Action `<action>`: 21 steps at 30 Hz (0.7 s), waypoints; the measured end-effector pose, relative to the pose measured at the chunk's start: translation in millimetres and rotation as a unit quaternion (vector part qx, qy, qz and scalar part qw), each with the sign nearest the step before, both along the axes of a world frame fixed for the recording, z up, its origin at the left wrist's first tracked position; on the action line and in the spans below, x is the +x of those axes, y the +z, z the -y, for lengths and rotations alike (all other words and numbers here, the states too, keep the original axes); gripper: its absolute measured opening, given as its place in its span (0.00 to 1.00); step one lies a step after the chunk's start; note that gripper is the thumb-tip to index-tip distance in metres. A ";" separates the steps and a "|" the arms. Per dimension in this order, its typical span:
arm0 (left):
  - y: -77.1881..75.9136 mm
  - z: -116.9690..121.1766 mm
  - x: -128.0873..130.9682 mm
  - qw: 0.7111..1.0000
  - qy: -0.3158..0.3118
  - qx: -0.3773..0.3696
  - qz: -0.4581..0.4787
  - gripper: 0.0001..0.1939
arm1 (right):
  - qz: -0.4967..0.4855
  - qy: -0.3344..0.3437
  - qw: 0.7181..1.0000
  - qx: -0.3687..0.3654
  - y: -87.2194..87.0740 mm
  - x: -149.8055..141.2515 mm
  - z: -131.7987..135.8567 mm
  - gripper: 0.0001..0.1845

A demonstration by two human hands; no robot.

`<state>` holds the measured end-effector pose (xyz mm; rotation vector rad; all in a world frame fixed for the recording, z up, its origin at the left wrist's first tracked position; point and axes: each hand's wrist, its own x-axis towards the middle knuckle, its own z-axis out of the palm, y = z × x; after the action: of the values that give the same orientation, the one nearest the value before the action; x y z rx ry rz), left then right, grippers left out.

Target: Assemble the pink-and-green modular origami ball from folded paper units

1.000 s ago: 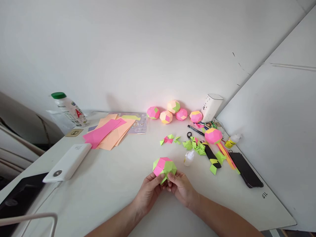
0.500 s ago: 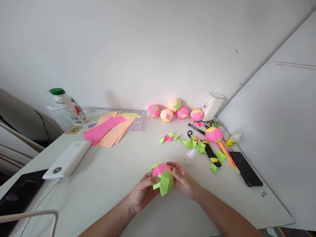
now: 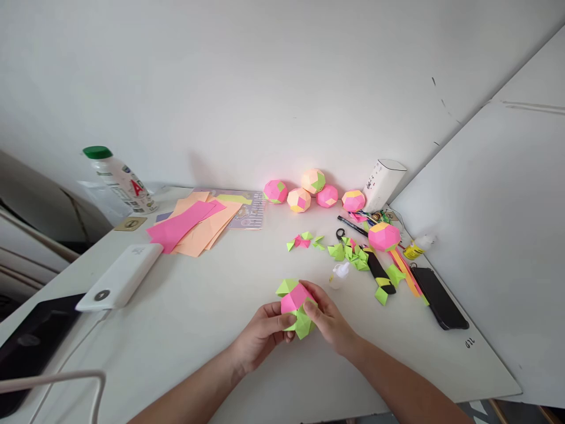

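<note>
Between my two hands, above the front of the table, is a folded paper ball [image 3: 296, 299] with green and pink faces. My left hand [image 3: 267, 330] grips its lower left side, thumb on a green face. My right hand [image 3: 329, 318] closes on its right side, with the thumb in front and fingers behind. Part of the ball is hidden by the fingers. Just beyond it stands a small glue bottle [image 3: 339, 275] with a white cap. Farther off lie green folded paper pieces [image 3: 348, 253] and a smaller cluster of green and pink pieces [image 3: 302, 241].
Several finished paper balls [image 3: 313, 181] sit along the wall. At the right are a cutter [image 3: 378, 271], a black phone [image 3: 439, 296], a yellow-labelled bottle [image 3: 418, 247] and a white holder [image 3: 384, 184]. Left are paper sheets [image 3: 189, 227], a power bank [image 3: 121, 277] and a drink bottle [image 3: 121, 179].
My hands have turned the paper ball between them; the right hand moved off, then came back onto its right side. The view has shifted slightly, and the table things stay where they were.
</note>
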<state>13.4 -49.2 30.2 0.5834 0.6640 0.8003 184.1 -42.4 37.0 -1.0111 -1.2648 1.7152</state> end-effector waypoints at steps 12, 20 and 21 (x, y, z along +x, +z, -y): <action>-4.5 2.8 8.4 1.000 0.022 -0.001 -0.022 0.09 | 0.070 -0.064 0.995 0.034 -7.0 -8.1 3.8 0.24; -1.2 3.9 11.8 0.999 0.031 -0.013 -0.026 0.10 | 0.001 -0.060 0.998 -0.029 -7.6 -14.7 3.0 0.24; -1.2 4.2 12.1 0.999 0.031 -0.014 -0.027 0.10 | -0.005 -0.060 0.998 -0.033 -7.7 -14.9 3.0 0.24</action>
<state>25.4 -53.4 29.0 0.5630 0.7450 0.8342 169.3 -45.4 29.3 -1.0935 -1.1244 1.6755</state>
